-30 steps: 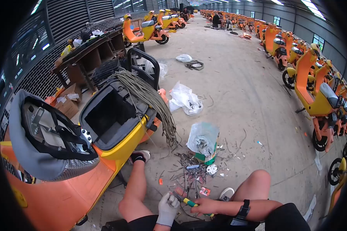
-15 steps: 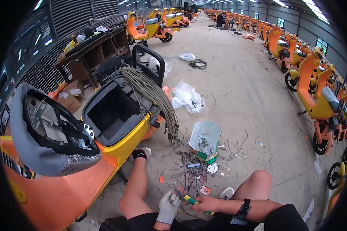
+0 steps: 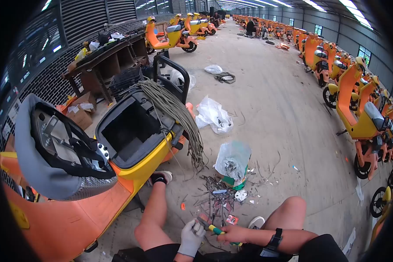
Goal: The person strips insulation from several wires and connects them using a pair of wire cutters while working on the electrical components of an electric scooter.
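1. Scraps (image 3: 212, 200) lie dark on the floor.
2. Right hand (image 3: 232, 234) wraps round the green-and-yellow tool (image 3: 212, 228), on the person's side of the scraps.
3. Left hand (image 3: 191, 238), gloved, curls beside the tool's head; whether it pinches anything, I cannot tell.
4. Bag (image 3: 231, 156) stands just beyond the scraps.
5. Scooter (image 3: 76, 222), draped with rope (image 3: 175, 109), is left of the scraps.
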Demonstrator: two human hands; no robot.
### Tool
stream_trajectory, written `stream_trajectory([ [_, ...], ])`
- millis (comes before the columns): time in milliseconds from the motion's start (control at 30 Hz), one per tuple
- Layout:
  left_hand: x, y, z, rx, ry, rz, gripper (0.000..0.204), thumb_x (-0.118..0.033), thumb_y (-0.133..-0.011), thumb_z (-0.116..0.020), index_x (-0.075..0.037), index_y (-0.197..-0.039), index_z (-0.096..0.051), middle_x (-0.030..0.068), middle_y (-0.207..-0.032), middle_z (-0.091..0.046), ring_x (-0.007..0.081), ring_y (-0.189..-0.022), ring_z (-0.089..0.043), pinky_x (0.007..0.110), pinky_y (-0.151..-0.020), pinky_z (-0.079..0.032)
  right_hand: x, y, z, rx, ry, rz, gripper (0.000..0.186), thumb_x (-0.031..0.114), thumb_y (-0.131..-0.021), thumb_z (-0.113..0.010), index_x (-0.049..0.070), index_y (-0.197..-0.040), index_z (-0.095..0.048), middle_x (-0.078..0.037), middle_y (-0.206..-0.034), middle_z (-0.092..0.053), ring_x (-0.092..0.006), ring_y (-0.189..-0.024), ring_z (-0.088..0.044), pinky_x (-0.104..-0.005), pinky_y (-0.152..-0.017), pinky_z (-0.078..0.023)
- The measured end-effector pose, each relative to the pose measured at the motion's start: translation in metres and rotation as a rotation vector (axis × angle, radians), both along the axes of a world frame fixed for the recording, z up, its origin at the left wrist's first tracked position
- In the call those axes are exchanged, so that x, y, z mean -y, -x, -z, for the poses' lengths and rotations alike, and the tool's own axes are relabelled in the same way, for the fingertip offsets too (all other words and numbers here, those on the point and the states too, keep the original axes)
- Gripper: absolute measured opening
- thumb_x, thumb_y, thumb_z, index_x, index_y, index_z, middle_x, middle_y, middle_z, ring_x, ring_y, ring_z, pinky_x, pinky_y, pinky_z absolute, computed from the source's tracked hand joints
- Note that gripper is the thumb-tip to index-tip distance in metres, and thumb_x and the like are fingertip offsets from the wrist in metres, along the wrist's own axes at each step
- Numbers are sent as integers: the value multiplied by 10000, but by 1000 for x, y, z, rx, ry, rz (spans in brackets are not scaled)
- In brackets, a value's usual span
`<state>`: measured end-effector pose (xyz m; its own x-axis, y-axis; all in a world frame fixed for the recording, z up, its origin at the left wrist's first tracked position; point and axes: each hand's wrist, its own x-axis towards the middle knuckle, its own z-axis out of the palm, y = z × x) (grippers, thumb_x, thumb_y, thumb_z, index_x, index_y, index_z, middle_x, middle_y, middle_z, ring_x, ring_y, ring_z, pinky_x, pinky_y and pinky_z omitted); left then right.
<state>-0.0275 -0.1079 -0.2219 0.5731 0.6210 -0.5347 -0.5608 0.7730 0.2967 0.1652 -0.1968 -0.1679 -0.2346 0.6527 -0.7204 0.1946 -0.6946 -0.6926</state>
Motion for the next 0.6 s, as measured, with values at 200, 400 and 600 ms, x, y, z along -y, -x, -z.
stream_trajectory([
  [200,4,-1,-8,22,-23,57,162,-195,-935,-487,-82,-840,-553,-20,-555,-348,135,-458,-303,290,-484,-258,-2,-6,16,66,-63,-67,428,394,-854,-670,19,-1057,-636,-46,-828,-642,-133,-714,-630,-300,-676,-509],
  [400,1,3,-2,28,-11,58,171,-190,-925,-476,-75,-819,-547,-16,-532,-346,127,-450,-308,294,-466,-250,-1,-1,11,-141,43,70,359,297,-875,-671,14,-1090,-622,-2,-840,-607,-82,-724,-580,-258,-670,-493],
  [600,0,-2,-7,83,-13,-7,172,-185,-947,-493,-63,-849,-564,-12,-540,-358,132,-456,-317,291,-480,-266,3,-8,-9,-72,20,33,310,226,-872,-698,29,-1091,-601,8,-853,-602,-76,-787,-585,-244,-717,-471],
])
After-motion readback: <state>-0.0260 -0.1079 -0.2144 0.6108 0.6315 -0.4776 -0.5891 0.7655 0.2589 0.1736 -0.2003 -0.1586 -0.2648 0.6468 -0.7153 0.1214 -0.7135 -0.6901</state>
